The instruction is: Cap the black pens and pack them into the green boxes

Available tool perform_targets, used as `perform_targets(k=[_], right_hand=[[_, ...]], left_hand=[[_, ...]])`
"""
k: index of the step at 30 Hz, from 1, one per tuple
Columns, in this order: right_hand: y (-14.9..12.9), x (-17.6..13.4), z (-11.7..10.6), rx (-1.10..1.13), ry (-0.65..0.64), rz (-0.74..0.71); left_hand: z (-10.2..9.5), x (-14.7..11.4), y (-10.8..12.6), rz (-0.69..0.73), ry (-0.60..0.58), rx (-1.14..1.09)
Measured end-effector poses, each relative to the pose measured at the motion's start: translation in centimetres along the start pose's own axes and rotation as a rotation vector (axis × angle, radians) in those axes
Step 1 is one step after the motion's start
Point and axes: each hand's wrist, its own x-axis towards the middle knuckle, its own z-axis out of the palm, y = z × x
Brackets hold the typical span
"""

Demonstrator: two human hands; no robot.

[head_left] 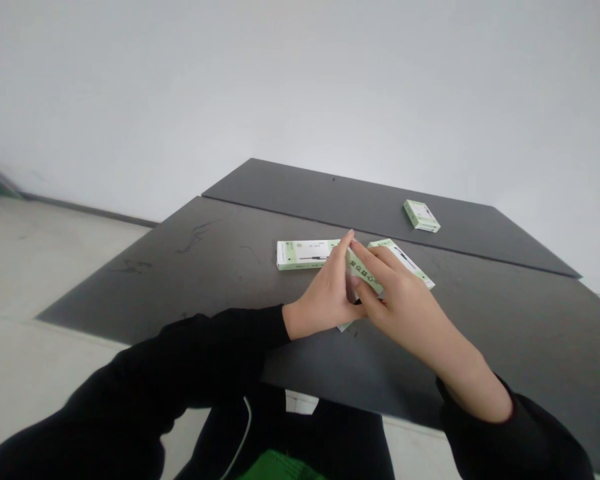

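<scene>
Near the middle of the dark table, my left hand [330,293] and my right hand [400,300] meet around a small green-and-white carton [364,272] with dark characters on its side. My left fingers are straight and pressed together against its left end, with the thumb below. Bent around its near side are my right fingers and thumb, which hide much of it. A flat, similar carton [305,253] lies just left of my hands, its right end covered by my left fingers. Behind my right hand lies another carton [413,265], partly hidden. A pale corner shows under my hands.
Farther back on the right, one more green-and-white carton [422,217] lies on the rear table [300,183]. A seam separates it from the front table [220,267]. A white wall [300,80] stands behind. A pale cable [243,433] hangs by my lap.
</scene>
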Motion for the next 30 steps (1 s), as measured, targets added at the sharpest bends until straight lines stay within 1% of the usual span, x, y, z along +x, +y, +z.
perform_targets(k=[2, 4, 5, 6, 9, 10, 11, 12, 15, 17, 19, 21, 23, 25, 26, 27, 28, 29, 30], right_hand=[[0.6, -0.5, 0.3, 0.134, 0.056, 0.026], [1.5, -1.4, 0.7, 0.305, 0.112, 0.107], [2.1, -2.1, 1.0, 0.383, 0.107, 0.156], [2.7, -2.9, 1.4, 0.449, 0.065, 0.194], [4.2, -5.0, 3.2, 0.553, -0.144, 0.254], [4.5, -5.6, 3.9, 0.564, -0.183, 0.272], [4.6, -5.9, 4.6, 0.568, -0.188, 0.294], [4.6, -6.1, 5.3, 0.568, -0.169, 0.323], [4.0, -5.8, 7.0, 0.527, -0.009, 0.397], [3.5, -5.3, 7.4, 0.451, 0.101, 0.404], [3.1, -4.9, 7.5, 0.347, 0.167, 0.394], [2.9, -4.8, 7.3, 0.286, 0.175, 0.357], [3.0, -4.8, 6.4, 0.276, 0.145, 0.293], [3.8, -4.5, 4.8, 0.261, 0.117, 0.262], [4.6, -4.0, 3.6, 0.235, 0.114, 0.278], [5.7, -3.4, 2.3, 0.195, 0.116, 0.314], [7.1, -2.5, 0.9, 0.145, 0.122, 0.361], [8.8, -1.2, -0.5, 0.085, 0.126, 0.412], [10.8, 0.2, -2.0, 0.019, 0.122, 0.460]], left_hand=[[-0.1, 0.0, -0.1, 0.022, 0.003, 0.009], [-0.1, 0.1, -0.2, 0.030, 0.004, 0.029], [-0.2, 0.1, -0.3, 0.024, 0.007, 0.036], [-0.2, 0.2, -0.4, 0.010, 0.013, 0.040], [-0.2, 0.5, -0.6, -0.052, 0.055, 0.040], [-0.2, 0.6, -0.6, -0.082, 0.078, 0.030], [-0.1, 0.6, -0.6, -0.119, 0.093, 0.013], [0.1, 0.6, -0.7, -0.163, 0.101, -0.010], [0.8, 0.6, -0.8, -0.295, 0.100, -0.082], [1.3, 0.6, -0.8, -0.345, 0.104, -0.116], [1.7, 0.7, -0.5, -0.375, 0.110, -0.153], [1.7, 0.6, 0.0, -0.388, 0.103, -0.179], [1.4, 0.6, 0.7, -0.360, 0.078, -0.189], [0.7, 0.7, 1.2, -0.271, 0.045, -0.180], [0.1, 0.8, 1.3, -0.209, 0.029, -0.149], [-0.6, 1.0, 1.2, -0.149, 0.008, -0.086], [-1.3, 1.3, 0.8, -0.101, -0.017, 0.023], [-2.1, 1.6, 0.3, -0.063, -0.047, 0.164], [-2.9, 1.8, -0.6, -0.056, -0.105, 0.305]])
